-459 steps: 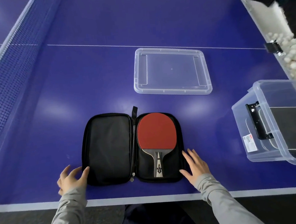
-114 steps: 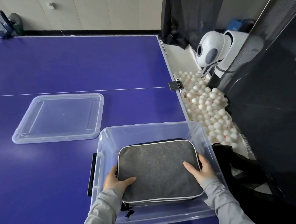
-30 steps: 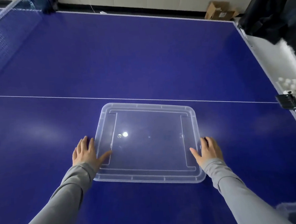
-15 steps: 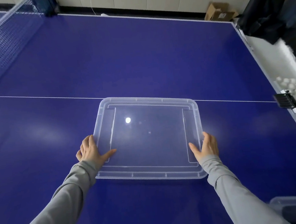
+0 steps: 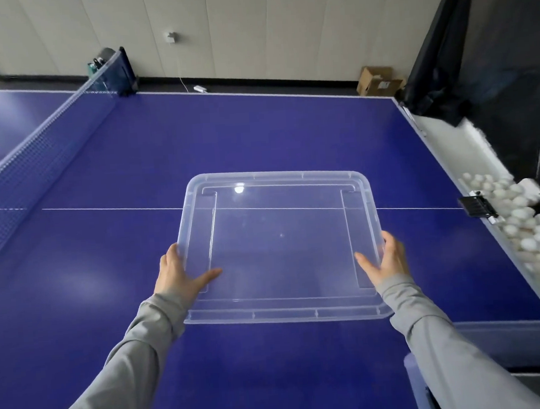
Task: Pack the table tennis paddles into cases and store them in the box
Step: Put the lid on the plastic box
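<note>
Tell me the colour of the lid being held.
Clear, colourless plastic lid; the head view shows it best.

The lid (image 5: 281, 245) is sitting between the two hands — the left hand (image 5: 179, 276) gripping its left edge, the right hand (image 5: 386, 260) its right edge — above the table (image 5: 257, 135). The net (image 5: 34, 141) is running along the left. The balls (image 5: 532, 234) are lying off the table's right edge, the cardboard box (image 5: 378, 83) standing behind its far right corner.

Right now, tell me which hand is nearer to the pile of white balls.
Right. The right hand grips the clear lid's right edge, on the side toward the white balls in the trough beside the table. The left hand grips the lid's left edge, farther away.
</note>
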The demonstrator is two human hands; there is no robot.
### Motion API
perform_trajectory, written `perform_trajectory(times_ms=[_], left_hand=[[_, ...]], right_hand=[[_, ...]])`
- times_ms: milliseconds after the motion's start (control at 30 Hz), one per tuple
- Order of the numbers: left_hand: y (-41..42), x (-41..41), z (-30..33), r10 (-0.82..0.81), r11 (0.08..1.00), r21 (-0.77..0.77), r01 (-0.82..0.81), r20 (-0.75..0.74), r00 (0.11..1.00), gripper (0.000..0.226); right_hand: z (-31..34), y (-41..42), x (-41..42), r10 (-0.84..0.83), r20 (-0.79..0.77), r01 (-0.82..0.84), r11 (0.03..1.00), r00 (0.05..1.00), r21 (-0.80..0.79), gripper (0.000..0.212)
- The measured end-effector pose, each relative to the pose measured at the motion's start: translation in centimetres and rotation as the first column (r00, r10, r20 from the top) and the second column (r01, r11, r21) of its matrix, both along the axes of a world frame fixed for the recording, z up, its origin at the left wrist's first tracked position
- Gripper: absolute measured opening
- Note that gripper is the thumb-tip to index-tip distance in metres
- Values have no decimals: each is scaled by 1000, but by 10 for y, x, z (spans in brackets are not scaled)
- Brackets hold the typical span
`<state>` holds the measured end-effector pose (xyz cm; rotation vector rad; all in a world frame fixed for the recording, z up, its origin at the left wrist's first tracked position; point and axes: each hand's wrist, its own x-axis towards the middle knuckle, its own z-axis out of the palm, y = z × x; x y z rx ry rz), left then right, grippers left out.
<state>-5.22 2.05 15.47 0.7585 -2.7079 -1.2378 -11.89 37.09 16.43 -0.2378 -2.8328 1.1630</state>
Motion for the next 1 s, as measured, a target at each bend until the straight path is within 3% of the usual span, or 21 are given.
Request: perform_trajectory(times_ms=[200, 467, 1000], left_hand=[[26, 36, 46, 26, 998, 56, -24, -30, 999, 102], [99, 94, 73, 33, 993, 112, -29, -39, 999, 101], [374, 202, 63, 65, 984, 169, -64, -2, 998, 97]], right_hand=[[43, 29, 41, -17, -95, 15, 1000, 995, -16, 72], [69, 99, 97, -18, -101, 17, 1000, 995, -7, 70], [66, 373, 200, -28, -44, 31, 997, 999, 75, 69]])
